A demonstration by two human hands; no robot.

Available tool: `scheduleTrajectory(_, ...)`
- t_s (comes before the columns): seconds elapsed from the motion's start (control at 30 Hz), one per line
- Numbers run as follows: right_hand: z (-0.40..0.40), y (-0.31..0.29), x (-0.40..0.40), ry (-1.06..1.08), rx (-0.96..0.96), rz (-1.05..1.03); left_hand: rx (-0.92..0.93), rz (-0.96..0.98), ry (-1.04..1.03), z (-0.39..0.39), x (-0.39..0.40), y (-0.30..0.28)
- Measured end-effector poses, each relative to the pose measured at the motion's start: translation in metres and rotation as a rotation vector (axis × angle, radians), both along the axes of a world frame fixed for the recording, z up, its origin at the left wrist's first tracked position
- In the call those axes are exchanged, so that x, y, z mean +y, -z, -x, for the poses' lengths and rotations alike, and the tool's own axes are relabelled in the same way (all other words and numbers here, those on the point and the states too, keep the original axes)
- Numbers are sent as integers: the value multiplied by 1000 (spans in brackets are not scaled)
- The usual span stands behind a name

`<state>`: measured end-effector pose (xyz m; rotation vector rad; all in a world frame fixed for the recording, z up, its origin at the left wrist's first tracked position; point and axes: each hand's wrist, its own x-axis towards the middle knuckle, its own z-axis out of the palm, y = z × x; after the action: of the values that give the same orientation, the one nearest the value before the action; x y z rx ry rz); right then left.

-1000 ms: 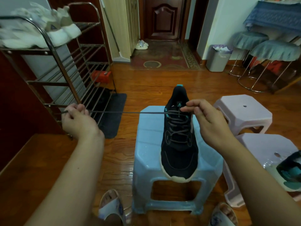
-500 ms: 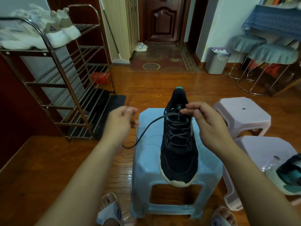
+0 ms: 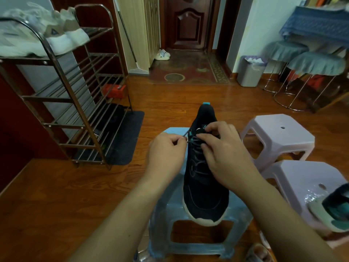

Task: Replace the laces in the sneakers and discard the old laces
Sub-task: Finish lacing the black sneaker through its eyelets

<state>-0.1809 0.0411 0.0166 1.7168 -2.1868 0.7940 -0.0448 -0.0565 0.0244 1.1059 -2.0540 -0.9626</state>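
Note:
A black sneaker [image 3: 204, 193] with a pale sole stands on a light blue plastic stool [image 3: 170, 210], toe towards me. Its grey lace [image 3: 196, 161] criss-crosses the eyelets. My left hand [image 3: 166, 154] pinches the lace end just left of the top eyelets. My right hand [image 3: 221, 154] rests on the upper lacing beside the tongue, fingers pinched on the lace there. A second sneaker [image 3: 334, 210], dark with teal, lies partly out of view on a pale stool at the right edge.
A metal shoe rack [image 3: 75, 103] with white sneakers on top stands to the left, a dark mat [image 3: 124, 137] at its foot. Two pale pink stools [image 3: 279, 133] are to the right. A grey bin [image 3: 251, 70] stands by the far wall.
My left hand has come in from far left to the shoe's top eyelets, bringing the lace end with it. The right hand has dropped lower onto the lacing.

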Motion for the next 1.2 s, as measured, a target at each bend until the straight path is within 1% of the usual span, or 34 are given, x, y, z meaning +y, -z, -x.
scheduleTrajectory(0.07,0,0,1,6,-3,-11,-103,109,-22,-2,1,3)
scheduleTrajectory(0.13,-1,0,1,11,2,-19,-142,174,13,-4,1,5)
scheduleTrajectory(0.27,-1,1,1,19,-11,-10,-218,145,72,-4,3,3)
scheduleTrajectory(0.43,-3,0,1,20,-28,1,-180,141,64,-1,6,3)
scheduleTrajectory(0.63,-3,2,-1,29,-25,8,-74,47,30,4,5,3)
scheduleTrajectory(0.87,-4,2,0,32,-18,14,-97,76,-3,9,8,7)
scheduleTrajectory(1.07,-5,5,0,33,1,13,-202,204,-30,13,14,5)
scheduleTrajectory(1.13,-6,6,0,34,3,11,-185,199,-42,15,13,6)
scheduleTrajectory(1.2,-6,7,0,37,5,13,-124,147,-78,17,10,8)
